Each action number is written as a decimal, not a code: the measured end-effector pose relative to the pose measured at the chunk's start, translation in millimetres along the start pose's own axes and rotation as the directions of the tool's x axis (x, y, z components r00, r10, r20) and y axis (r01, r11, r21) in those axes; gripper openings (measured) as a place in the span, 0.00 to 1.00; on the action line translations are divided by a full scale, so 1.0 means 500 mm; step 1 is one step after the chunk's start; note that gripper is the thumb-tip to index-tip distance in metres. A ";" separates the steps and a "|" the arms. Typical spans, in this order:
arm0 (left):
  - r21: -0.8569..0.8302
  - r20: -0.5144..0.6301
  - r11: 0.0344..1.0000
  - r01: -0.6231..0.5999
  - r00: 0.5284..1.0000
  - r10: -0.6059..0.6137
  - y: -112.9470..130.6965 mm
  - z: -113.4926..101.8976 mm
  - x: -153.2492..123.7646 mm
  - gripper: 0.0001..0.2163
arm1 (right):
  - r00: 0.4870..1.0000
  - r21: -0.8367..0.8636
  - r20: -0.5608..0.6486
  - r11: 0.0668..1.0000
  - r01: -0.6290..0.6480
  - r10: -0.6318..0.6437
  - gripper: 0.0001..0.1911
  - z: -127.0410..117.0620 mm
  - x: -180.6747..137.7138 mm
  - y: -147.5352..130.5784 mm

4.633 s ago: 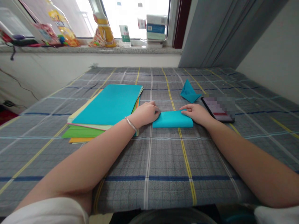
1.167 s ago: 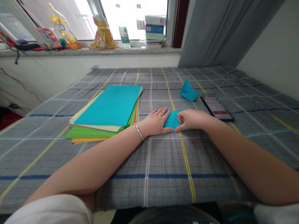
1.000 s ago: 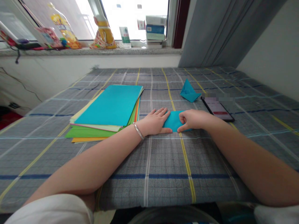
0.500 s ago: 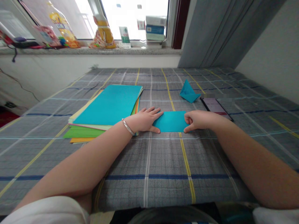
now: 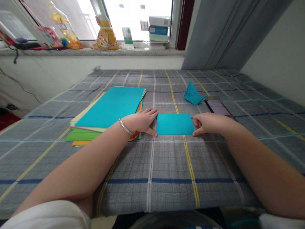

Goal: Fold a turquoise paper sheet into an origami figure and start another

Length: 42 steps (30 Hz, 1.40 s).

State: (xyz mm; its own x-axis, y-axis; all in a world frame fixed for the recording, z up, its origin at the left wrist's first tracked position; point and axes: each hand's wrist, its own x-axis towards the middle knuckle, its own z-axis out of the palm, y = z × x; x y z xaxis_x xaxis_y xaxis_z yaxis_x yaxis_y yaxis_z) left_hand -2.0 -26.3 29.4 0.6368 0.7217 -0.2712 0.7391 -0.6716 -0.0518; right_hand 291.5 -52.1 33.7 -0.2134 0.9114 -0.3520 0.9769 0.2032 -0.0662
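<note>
A folded blue sheet of paper [image 5: 175,124] lies flat on the checked cloth between my hands, its long sides running left to right. At its left edge, my left hand [image 5: 144,121] rests with fingers spread and thumb apart, a silver bangle on the wrist. My right hand [image 5: 206,123] is at the paper's right edge, fingers curled in and the thumb tip at the near corner. Nothing shows inside those curled fingers. Beyond the paper, to the right, stands a folded blue paper boat [image 5: 193,94].
To the left lies a stack of coloured paper [image 5: 111,106], blue on top, with green and orange sheets sticking out. A phone [image 5: 220,108] lies behind my right hand. Bottles, packets and boxes line the windowsill [image 5: 135,52] at the back.
Both hands have slid outward off the folded paper, the left one leftward and the right one rightward. The whole sheet now shows, lying where it was.
</note>
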 end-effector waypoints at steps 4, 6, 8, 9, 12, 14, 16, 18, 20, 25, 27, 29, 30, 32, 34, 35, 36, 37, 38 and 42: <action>-0.044 -0.006 0.999 -0.006 1.000 0.006 -0.012 0.014 0.004 0.53 | 0.966 -0.007 -0.169 0.981 0.195 -0.194 0.25 0.009 0.002 0.016; -0.057 -0.018 0.998 -0.011 1.000 0.010 -0.017 0.022 0.007 0.54 | 0.912 -0.023 -0.237 0.941 0.338 -0.334 0.27 0.013 0.004 0.021; -0.078 -0.037 0.997 -0.013 0.999 0.011 -0.020 0.028 0.010 0.55 | 0.857 -0.039 -0.285 0.898 0.438 -0.430 0.24 0.018 0.003 0.019; -0.096 -0.045 0.995 -0.011 0.999 0.006 -0.019 0.029 0.011 0.56 | 0.828 -0.044 -0.304 0.875 0.482 -0.471 0.22 0.021 0.002 0.014; -0.150 -0.076 0.988 -0.036 0.997 0.024 -0.007 0.028 0.012 0.57 | 0.741 -0.052 -0.329 0.795 0.605 -0.585 0.16 0.030 -0.004 -0.015; -0.141 -0.134 0.983 -0.118 0.986 0.100 0.009 0.024 0.012 0.53 | 0.694 -0.086 -0.348 0.759 0.645 -0.630 0.10 0.037 -0.005 -0.038; -0.086 -0.190 0.976 -0.202 0.965 0.183 0.026 0.021 0.011 0.45 | 0.648 -0.141 -0.387 0.737 0.661 -0.656 0.08 0.045 -0.006 -0.059; -0.036 -0.260 0.956 -0.292 0.926 0.273 0.043 0.019 0.012 0.34 | 0.637 -0.180 -0.418 0.747 0.640 -0.648 0.08 0.050 -0.007 -0.073; -0.009 -0.329 0.938 -0.347 0.887 0.325 0.055 0.018 0.013 0.24 | 0.647 -0.209 -0.456 0.780 0.590 -0.611 0.09 0.053 -0.009 -0.082; 0.073 -0.552 0.972 -0.225 0.802 0.227 0.074 0.027 0.022 0.10 | 0.614 -0.214 -0.649 0.882 0.419 -0.449 0.06 0.053 -0.011 -0.091; 0.068 -0.666 0.982 -0.179 0.724 0.178 0.079 0.034 0.025 0.10 | 0.580 -0.187 -0.711 0.902 0.389 -0.397 0.04 0.055 -0.008 -0.093; 0.075 -0.749 0.983 -0.167 0.642 0.166 0.084 0.039 0.028 0.10 | 0.543 -0.182 -0.751 0.908 0.378 -0.376 0.04 0.059 -0.005 -0.097; 0.089 -0.777 0.981 -0.172 0.605 0.177 0.085 0.041 0.028 0.10 | 0.523 -0.187 -0.765 0.907 0.377 -0.376 0.04 0.061 -0.003 -0.099; 0.123 -0.814 0.973 -0.194 0.542 0.211 0.086 0.042 0.029 0.10 | 0.488 -0.198 -0.785 0.901 0.386 -0.382 0.04 0.064 -0.001 -0.103; 0.146 -0.835 0.967 -0.210 0.498 0.234 0.084 0.041 0.028 0.09 | 0.454 -0.199 -0.804 0.892 0.405 -0.385 0.05 0.065 0.000 -0.107; 0.152 -0.841 0.965 -0.214 0.485 0.239 0.083 0.040 0.028 0.09 | 0.437 -0.197 -0.813 0.888 0.416 -0.385 0.05 0.065 0.000 -0.108; 0.157 -0.846 0.964 -0.214 0.475 0.243 0.082 0.038 0.028 0.09 | 0.421 -0.196 -0.820 0.882 0.428 -0.387 0.05 0.064 0.001 -0.109; 0.163 -0.849 0.963 -0.213 0.468 0.247 0.081 0.037 0.028 0.10 | 0.408 -0.198 -0.825 0.876 0.439 -0.390 0.05 0.064 0.001 -0.109; 0.172 -0.849 0.962 -0.214 0.464 0.255 0.079 0.035 0.027 0.10 | 0.397 -0.202 -0.829 0.872 0.446 -0.395 0.05 0.063 0.001 -0.109; 0.210 -0.842 0.953 -0.220 0.454 0.290 0.076 0.027 0.027 0.10 | 0.363 -0.239 -0.829 0.857 0.457 -0.425 0.05 0.062 0.005 -0.106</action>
State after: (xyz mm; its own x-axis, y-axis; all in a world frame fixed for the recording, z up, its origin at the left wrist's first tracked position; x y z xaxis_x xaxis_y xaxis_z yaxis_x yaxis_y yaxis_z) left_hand 31.8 -44.3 10.6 0.6887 0.2738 0.6714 0.5182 -0.8335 -0.1917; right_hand 239.3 -71.8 7.2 -0.5017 0.5415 0.6746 0.7371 0.6758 0.0058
